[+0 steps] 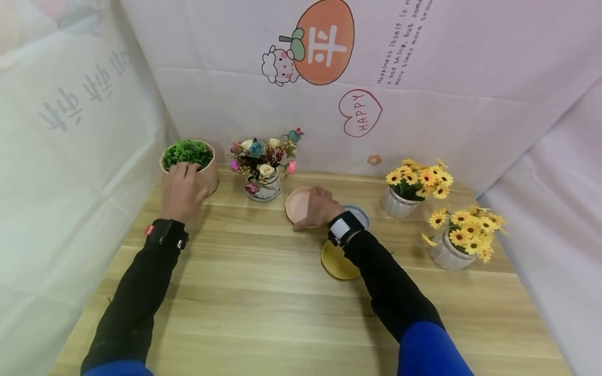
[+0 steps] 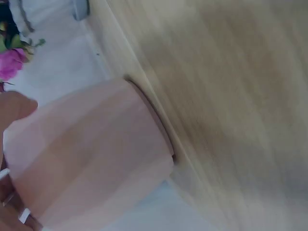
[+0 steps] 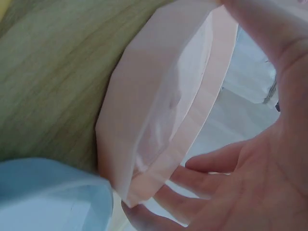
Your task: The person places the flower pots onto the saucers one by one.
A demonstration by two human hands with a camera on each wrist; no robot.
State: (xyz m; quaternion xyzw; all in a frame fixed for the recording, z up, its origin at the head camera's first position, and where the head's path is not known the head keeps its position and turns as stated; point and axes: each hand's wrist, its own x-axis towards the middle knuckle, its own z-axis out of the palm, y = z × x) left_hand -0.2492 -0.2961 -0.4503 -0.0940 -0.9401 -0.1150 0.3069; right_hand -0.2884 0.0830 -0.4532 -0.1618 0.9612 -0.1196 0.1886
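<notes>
At the back left of the table, my left hand [image 1: 181, 193] grips the top of a pink flower pot [image 1: 211, 180] that holds a leafy green plant [image 1: 188, 153]. In the left wrist view the thumb and fingers lie on opposite sides of the pot [image 2: 96, 154] near its rim. My right hand [image 1: 323, 207] holds a shallow pink saucer [image 1: 296, 205] near the middle. Thumb and fingertips span the faceted rim of this saucer [image 3: 139, 91] in the right wrist view. Partly under the right wrist are a light blue saucer [image 1: 361, 215] and a yellow saucer [image 1: 337, 261].
A pot of mixed artificial flowers [image 1: 265, 185] on a grey saucer stands between the hands at the back. Two white pots with yellow daisies, one farther back [image 1: 398, 204] and one nearer [image 1: 449, 253], stand on the right. Printed white cloth [image 1: 226, 99] hangs behind the wooden table [image 1: 235, 303].
</notes>
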